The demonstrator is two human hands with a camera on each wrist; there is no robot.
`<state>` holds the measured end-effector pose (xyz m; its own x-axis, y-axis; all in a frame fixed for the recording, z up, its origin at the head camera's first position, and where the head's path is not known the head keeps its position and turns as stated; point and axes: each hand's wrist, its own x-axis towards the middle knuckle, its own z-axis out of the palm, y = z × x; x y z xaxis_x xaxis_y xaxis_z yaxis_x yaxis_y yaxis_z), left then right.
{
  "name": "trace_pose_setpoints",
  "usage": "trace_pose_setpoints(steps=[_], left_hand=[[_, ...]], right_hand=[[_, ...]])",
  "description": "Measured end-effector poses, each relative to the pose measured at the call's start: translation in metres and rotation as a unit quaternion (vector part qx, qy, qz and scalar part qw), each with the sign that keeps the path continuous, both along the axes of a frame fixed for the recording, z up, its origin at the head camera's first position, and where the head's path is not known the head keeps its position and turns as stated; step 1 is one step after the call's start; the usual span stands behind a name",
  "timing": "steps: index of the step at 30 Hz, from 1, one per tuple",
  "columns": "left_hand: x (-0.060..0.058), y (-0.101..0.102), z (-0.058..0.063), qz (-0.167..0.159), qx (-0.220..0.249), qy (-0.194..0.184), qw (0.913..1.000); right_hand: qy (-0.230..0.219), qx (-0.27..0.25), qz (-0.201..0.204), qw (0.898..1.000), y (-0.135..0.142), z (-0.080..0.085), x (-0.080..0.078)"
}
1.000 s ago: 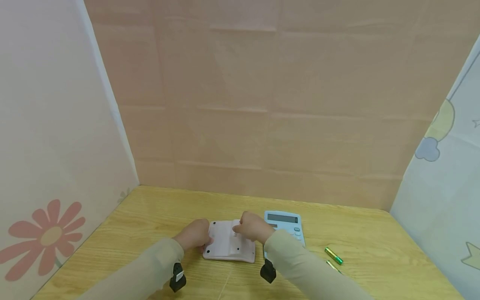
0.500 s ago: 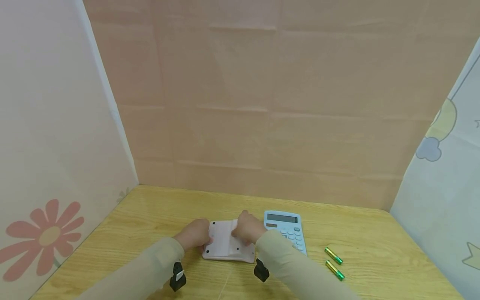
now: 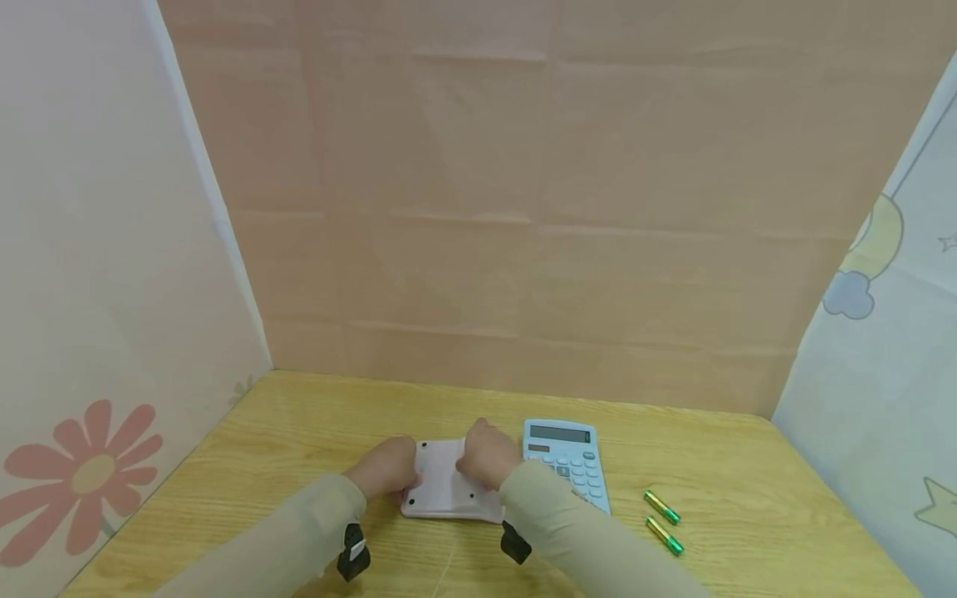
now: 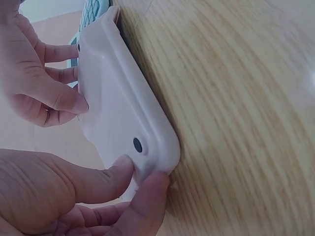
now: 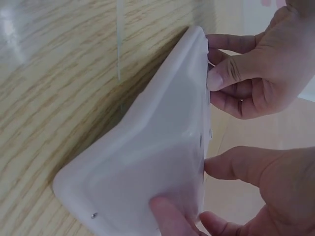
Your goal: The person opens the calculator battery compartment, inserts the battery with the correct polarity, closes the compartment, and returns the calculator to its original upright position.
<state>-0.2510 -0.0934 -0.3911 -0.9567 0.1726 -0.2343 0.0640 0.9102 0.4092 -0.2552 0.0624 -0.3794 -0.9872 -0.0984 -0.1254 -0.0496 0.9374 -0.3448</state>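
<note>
A pale pink calculator lies face down on the wooden table, its back with small dark feet turned up. My left hand pinches its left edge; in the left wrist view the thumb lies on the back near a black foot, the forefinger at the corner. Bent over the raised part of the back is my right hand. The right wrist view shows its thumb and a fingertip on the casing, set apart. The head view hides the part under this hand.
Just right of the pink calculator lies a light blue calculator, face up, partly behind my right sleeve. Two green-and-gold batteries lie farther right on the table. A patterned cloth wall bounds the right side.
My right hand has shifted left and closer over the back of the pink calculator. The sleeve moved left too, uncovering the nearer battery. The left hand keeps its hold.
</note>
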Motion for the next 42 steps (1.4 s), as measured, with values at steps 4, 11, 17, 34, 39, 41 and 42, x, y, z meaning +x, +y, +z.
trace_pose_setpoints(steps=[4,11,17,34,39,41,42], left_hand=[[0.001,0.0,0.002,-0.002,-0.001,-0.001,1.0],[-0.001,0.001,-0.001,0.003,0.001,-0.002,1.0],[-0.003,0.001,-0.005,0.0,-0.003,0.004,1.0],[-0.003,0.001,-0.005,0.007,-0.009,0.003,0.9999],[-0.005,0.0,-0.007,0.01,-0.007,0.008,0.9999],[-0.005,0.001,-0.008,0.011,-0.007,0.009,0.9999],[-0.005,0.001,-0.008,0.009,-0.009,0.01,0.9999]], right_hand=[[0.013,0.006,-0.002,1.0,-0.002,0.002,0.001],[-0.014,-0.024,0.014,1.0,0.003,0.006,0.003],[-0.046,-0.064,0.051,0.996,0.013,0.009,0.003],[-0.108,-0.162,0.089,0.977,0.041,0.007,-0.006],[-0.1,-0.183,0.108,0.972,0.045,0.005,-0.006],[-0.095,-0.192,0.114,0.97,0.047,0.002,-0.007],[-0.094,-0.195,0.116,0.969,0.048,0.001,-0.007]])
